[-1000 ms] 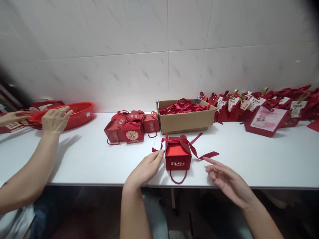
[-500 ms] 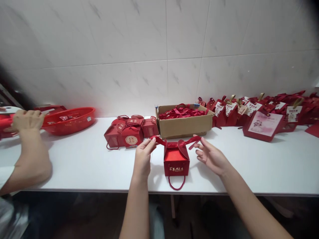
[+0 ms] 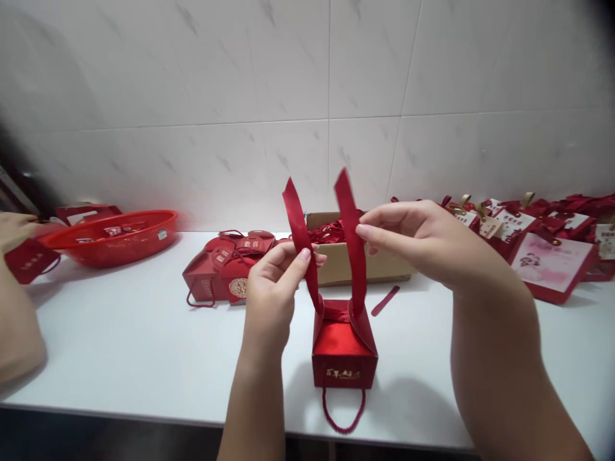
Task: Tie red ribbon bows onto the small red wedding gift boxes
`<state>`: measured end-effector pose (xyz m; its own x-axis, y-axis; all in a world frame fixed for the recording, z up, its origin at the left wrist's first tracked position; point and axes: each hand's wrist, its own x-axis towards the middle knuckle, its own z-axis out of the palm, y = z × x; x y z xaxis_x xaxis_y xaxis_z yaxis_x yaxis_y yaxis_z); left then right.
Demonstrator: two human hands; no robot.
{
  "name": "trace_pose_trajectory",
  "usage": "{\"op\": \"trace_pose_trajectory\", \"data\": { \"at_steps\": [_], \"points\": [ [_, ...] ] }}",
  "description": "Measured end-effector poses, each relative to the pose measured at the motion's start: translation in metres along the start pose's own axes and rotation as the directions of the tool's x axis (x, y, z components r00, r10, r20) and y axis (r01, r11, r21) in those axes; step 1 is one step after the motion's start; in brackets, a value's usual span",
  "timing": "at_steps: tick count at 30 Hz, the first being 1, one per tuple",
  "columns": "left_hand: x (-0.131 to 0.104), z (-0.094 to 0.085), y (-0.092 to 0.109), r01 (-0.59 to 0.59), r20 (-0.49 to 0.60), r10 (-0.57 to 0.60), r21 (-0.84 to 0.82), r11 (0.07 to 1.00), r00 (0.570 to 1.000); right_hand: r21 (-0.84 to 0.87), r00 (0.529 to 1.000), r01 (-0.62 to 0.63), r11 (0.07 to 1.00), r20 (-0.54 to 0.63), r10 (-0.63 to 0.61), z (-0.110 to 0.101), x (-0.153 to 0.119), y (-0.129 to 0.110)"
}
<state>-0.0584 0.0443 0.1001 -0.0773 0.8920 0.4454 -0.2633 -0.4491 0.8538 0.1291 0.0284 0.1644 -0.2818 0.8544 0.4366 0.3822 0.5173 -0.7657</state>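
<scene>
Left hand (image 3: 275, 278): pinched on satin ribbon (image 3: 296, 218)
Right hand (image 3: 420, 240): pinching its other end
Box (image 3: 343, 340): glossy, square-sided card, below and between hands
Table (image 3: 144, 352): smooth, straight-edged, reaching past both hands

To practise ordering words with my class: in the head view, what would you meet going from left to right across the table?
Another person's arm, red basin, group of red boxes, left hand, ribboned red box, right hand, package with the pink card.
</scene>
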Motion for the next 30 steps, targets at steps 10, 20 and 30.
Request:
{"op": "trace_pose_trajectory", "data": {
  "at_steps": [10,20,30],
  "points": [
    [0.008,0.006,0.007,-0.095,0.007,0.095,0.068,0.993,0.995,0.001,0.999,0.031,1.0,-0.023,-0.031,0.005,0.007,0.013],
    [0.003,0.001,-0.004,-0.134,-0.086,0.142,0.091,0.987,0.986,-0.425,0.878,-0.011,0.905,0.429,0.212,-0.029,-0.021,0.02],
    [0.003,-0.017,0.002,-0.107,-0.206,0.13,0.116,0.987,0.97,0.481,0.687,-0.713,0.51,0.333,0.646,0.071,-0.139,0.108]
  ]
}}
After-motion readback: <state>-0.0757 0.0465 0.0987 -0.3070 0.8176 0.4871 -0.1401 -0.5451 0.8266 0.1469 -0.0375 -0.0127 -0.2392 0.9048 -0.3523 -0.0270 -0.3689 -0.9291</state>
